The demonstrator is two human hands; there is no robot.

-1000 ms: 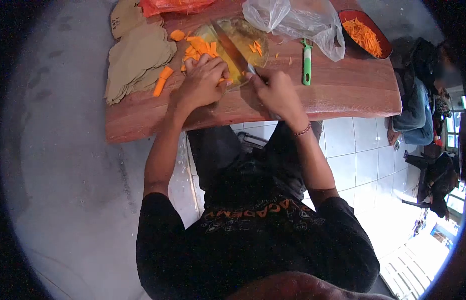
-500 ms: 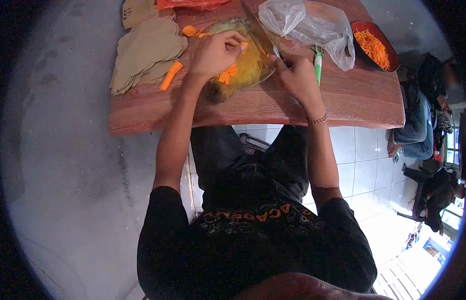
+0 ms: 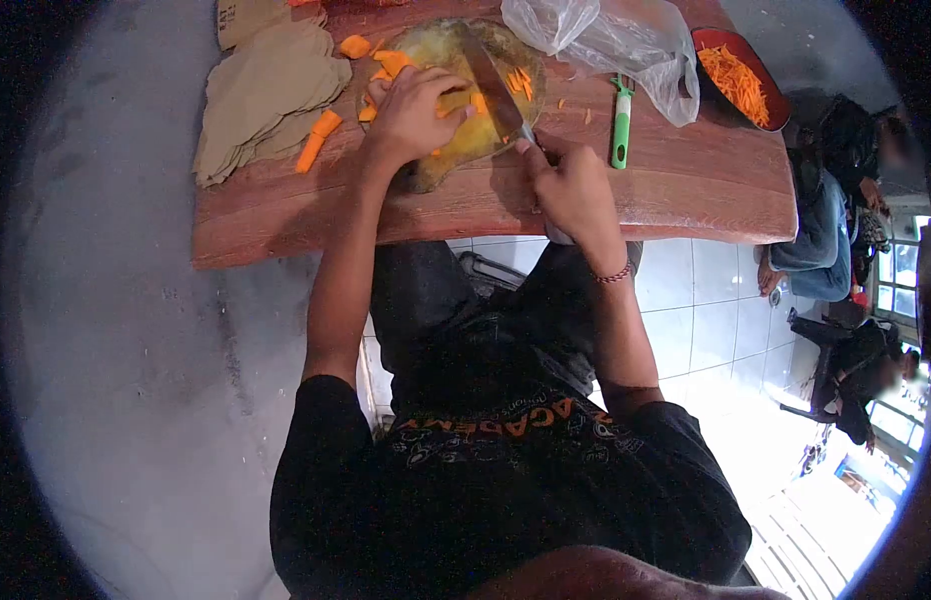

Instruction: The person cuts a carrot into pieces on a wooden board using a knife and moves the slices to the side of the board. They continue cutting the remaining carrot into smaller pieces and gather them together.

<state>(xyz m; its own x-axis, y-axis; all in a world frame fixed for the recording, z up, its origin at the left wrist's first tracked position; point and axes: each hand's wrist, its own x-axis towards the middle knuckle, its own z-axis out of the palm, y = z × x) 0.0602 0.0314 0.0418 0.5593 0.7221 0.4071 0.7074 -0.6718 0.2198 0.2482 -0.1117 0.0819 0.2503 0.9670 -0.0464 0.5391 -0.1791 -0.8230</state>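
My right hand (image 3: 576, 195) is wrapped round the handle of a kitchen knife (image 3: 496, 88), whose blade slants away over the round, worn chopping board (image 3: 436, 38). My left hand (image 3: 416, 118) rests over the board's left side, fingers spread and curved, touching or just above cut carrot pieces (image 3: 393, 62). Some of the carrot under its palm is hidden. One small carrot piece (image 3: 478, 102) lies between the left fingers and the blade. Right of the blade are thin carrot sticks (image 3: 522, 84).
Left of the board lie a carrot length (image 3: 318, 140), a carrot chunk (image 3: 355, 46) and stacked brown paper pieces (image 3: 271, 85). To the right are a green peeler (image 3: 622, 125), a clear plastic bag (image 3: 626, 45) and a dark bowl (image 3: 776, 112) of shredded carrot. People sit at far right.
My left hand has come down and left, its pinch on a carrot piece loosened into spread fingers. The knife has moved slightly left, leaving carrot sticks to its right. The view has shifted a little.
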